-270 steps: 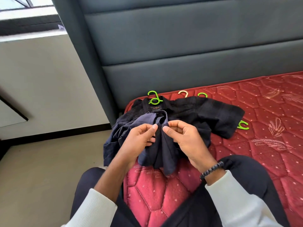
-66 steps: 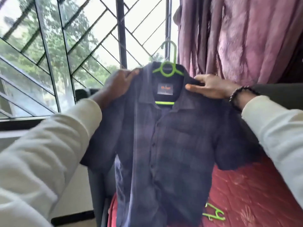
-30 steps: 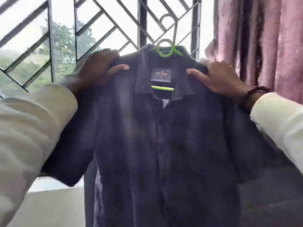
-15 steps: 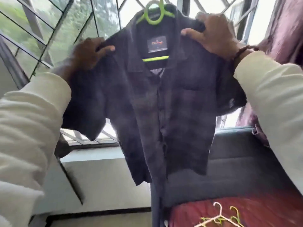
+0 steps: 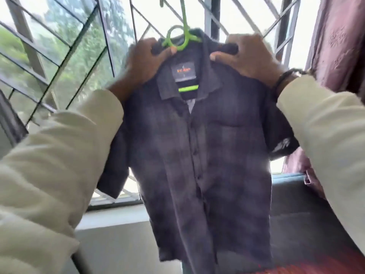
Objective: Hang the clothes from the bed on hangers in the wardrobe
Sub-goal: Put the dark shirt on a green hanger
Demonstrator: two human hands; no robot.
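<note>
red mattress (image 5: 316, 267), blurred, bottom right

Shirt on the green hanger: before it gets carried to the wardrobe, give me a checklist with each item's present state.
1. Shirt sits on hanger: ok, the green bar shows inside the collar.
2. Left hand grip on the shoulder beside the hanger neck: ok.
3. Right hand grip on the other shoulder: ok.
4. Hook free of the window grille: cannot tell, its top runs out of frame.
5. Front buttoned: ok lower down, top of the placket open.
6. Wardrobe rail reachable: cannot tell, not in view.
</note>
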